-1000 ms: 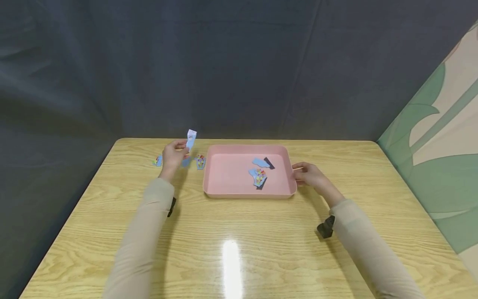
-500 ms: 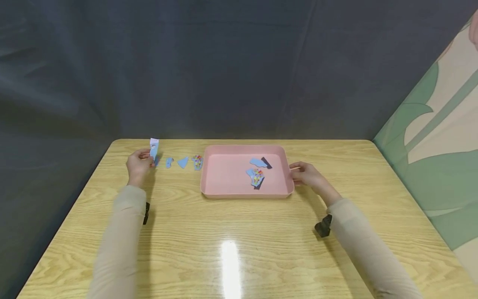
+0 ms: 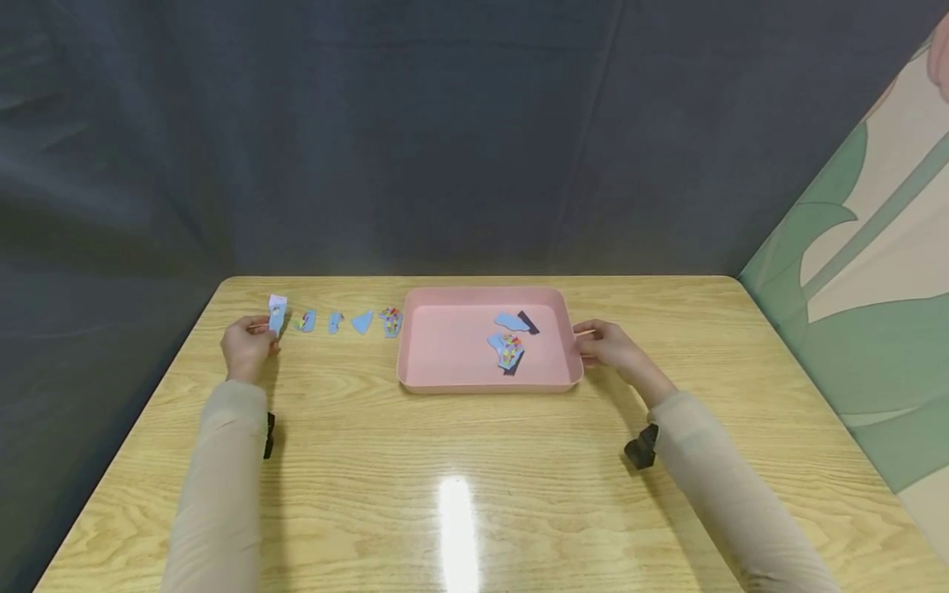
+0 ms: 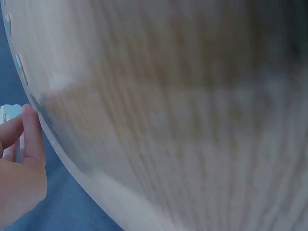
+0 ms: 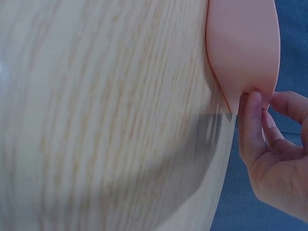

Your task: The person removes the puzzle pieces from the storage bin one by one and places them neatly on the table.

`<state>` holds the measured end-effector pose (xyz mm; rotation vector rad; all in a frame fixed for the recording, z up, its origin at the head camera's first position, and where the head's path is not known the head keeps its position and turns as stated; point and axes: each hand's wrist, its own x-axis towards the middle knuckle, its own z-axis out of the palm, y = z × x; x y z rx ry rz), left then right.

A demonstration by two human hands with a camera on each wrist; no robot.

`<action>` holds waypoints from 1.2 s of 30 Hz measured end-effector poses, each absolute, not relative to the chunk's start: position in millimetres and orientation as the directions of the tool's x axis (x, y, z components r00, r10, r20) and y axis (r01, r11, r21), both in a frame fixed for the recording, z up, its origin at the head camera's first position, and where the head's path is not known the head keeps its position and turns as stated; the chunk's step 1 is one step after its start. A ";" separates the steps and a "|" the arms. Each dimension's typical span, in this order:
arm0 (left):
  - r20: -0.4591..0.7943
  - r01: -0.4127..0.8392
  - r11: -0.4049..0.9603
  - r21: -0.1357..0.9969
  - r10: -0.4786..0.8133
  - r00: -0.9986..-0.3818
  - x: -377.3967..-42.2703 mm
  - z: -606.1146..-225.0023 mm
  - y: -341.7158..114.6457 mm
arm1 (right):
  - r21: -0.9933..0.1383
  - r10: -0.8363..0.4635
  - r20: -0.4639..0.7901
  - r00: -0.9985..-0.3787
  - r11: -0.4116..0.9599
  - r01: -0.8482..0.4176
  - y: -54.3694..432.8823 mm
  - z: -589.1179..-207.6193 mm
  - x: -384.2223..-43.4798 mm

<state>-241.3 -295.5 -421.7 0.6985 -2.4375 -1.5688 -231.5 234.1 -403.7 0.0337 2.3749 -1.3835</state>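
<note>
Blue strip (image 3: 278, 318): being pinched in left hand (image 3: 247, 349), fingers curled.
Pink tray (image 3: 445, 346): being gripped by right hand (image 3: 612, 347), fingers bent.
Four pieces (image 3: 362, 322): lying just beside left hand.

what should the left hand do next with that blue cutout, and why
Probably lower the blue cutout onto the table and let go: the left hand pinches it beyond the left end of a row of four spaced-out cutouts, where it would extend the line.
</note>
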 end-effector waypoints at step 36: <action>-0.012 -0.353 0.601 0.717 -0.496 -0.869 -243.6 -427.7 -300.7 | -0.830 -0.164 -0.340 -0.926 0.515 0.214 233.4 -405.5 -231.6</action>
